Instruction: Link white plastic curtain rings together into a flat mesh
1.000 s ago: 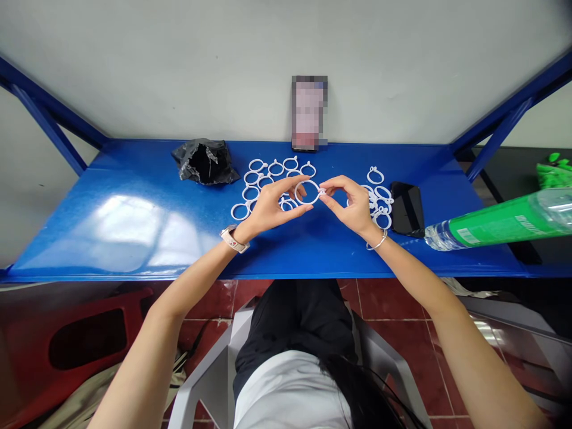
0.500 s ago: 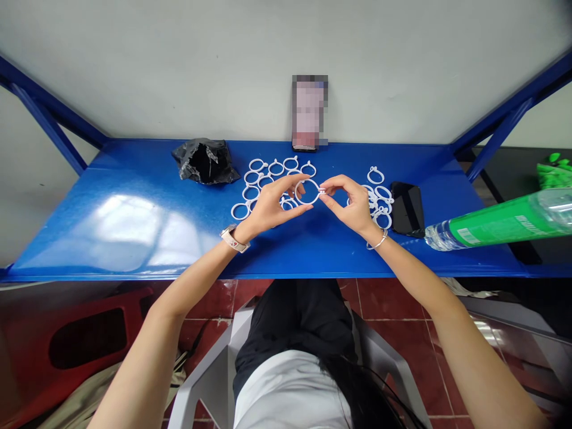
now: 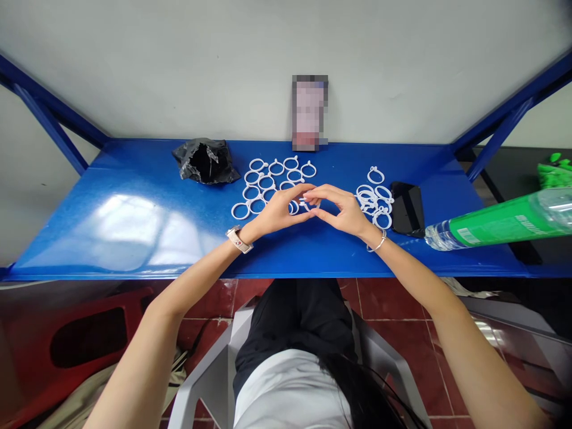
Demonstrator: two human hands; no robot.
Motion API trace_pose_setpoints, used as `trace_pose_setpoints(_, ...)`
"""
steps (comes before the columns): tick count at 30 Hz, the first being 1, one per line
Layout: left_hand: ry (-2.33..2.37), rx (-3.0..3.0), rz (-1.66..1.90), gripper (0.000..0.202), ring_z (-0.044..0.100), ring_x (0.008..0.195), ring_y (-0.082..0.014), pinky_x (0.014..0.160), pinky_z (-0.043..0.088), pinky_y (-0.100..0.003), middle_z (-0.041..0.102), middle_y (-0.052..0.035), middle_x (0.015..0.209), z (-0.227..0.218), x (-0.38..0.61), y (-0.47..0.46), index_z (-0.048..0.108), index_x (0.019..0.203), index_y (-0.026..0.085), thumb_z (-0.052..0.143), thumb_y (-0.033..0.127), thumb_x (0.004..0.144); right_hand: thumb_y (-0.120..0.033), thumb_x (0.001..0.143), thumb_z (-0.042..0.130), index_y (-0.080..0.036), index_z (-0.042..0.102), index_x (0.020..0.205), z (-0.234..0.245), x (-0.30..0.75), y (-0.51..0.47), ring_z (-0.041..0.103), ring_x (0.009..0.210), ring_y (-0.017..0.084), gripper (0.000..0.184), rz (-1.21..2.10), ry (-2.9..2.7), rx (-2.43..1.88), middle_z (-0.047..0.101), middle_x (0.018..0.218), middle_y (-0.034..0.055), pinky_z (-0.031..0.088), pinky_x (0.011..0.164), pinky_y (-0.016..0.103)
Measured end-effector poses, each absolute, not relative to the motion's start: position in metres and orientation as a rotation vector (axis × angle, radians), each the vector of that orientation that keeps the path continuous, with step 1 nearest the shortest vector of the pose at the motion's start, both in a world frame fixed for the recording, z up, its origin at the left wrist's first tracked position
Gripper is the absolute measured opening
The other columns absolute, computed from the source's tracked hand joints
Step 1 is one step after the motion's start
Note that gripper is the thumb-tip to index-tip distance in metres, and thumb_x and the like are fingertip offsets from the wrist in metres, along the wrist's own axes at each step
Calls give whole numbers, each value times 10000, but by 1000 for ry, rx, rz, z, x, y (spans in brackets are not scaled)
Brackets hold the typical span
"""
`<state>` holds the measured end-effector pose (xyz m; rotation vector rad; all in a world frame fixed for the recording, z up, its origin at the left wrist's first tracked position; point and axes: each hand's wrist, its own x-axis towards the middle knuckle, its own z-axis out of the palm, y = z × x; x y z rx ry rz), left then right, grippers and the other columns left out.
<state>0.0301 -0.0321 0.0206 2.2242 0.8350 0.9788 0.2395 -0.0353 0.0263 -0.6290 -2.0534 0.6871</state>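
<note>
My left hand (image 3: 277,208) and my right hand (image 3: 343,208) meet over the table, fingertips nearly touching. Between them is a white curtain ring (image 3: 304,205), mostly covered by the fingers; its small eyelet end points left, toward my left palm. Thumbs and fingers of both hands close on the ring. Beyond and left of my left hand, several white curtain rings (image 3: 251,192) lie spread out flat, some partly hidden by the hand. Just right of my right hand is a heap of overlapping white curtain rings (image 3: 383,193).
A crumpled black plastic bag (image 3: 205,162) sits open at the back left. A phone (image 3: 308,113) leans on the wall; a dark phone (image 3: 407,208) lies right of the heap. A bottle with a green label (image 3: 500,220) lies at the right of the blue table (image 3: 134,232).
The curtain ring has turned so its eyelet end faces left instead of right. My right hand has moved left, closing up to my left hand.
</note>
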Motion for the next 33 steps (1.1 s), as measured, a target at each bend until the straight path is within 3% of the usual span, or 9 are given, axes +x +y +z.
trace_pose_setpoints(10,602,1858,1020,608,708,1112,-244,937,595,-370,680,-137,1302,19,28,-27,581,1370,227,772,461,842,-315,951,617,-248,713,1063,31,243,-32,690,854,179,162,635,-1807,-760,712,966,41,606,785,346)
trace_pose_setpoints(16,541,1810,1049,621,691,1154,-265,913,601,-369,622,-137,1404,19,28,-25,573,1396,265,785,436,838,-367,940,651,-243,691,1071,30,242,-33,719,899,177,185,797,-1743,-731,739,1003,32,615,848,337)
trace_pose_setpoints(27,532,1785,1050,613,693,1132,-237,922,591,-366,630,-109,1401,19,28,-27,583,1396,299,806,364,830,-444,915,680,-248,681,1027,29,242,-34,724,903,183,226,864,-1718,-741,740,1006,33,624,836,342)
trace_pose_setpoints(33,544,1817,1057,627,686,1160,-257,918,601,-381,626,-118,1407,19,27,-26,571,1411,296,791,415,836,-401,916,686,-243,642,1033,26,242,-32,726,908,168,202,884,-1725,-719,731,991,24,626,839,326)
